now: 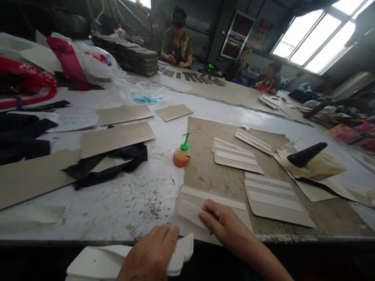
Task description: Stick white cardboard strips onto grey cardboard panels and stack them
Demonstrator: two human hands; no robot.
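My right hand (220, 221) pinches a white card strip (190, 212) with a rounded end, tilted over a grey-beige cardboard panel (240, 218) at the table's front edge. Along that panel's far side runs another white strip (215, 198). At the lower edge of the view, my left hand (152, 251) is closed over a stack of white card strips (96, 262), which sticks out on both sides of it. Its fingertips come close to the panel's left corner. Beyond the hands stands a bottle (181, 156) with an orange base and green nozzle.
To the right lie panels with white strips (278, 199) on a brown board (202, 168). A black-handled tool (307, 154) rests farther right. Bare panels (117, 138) and black scraps (117, 168) lie left. A co-worker (177, 43) sits across the table, another person (268, 80) farther right.
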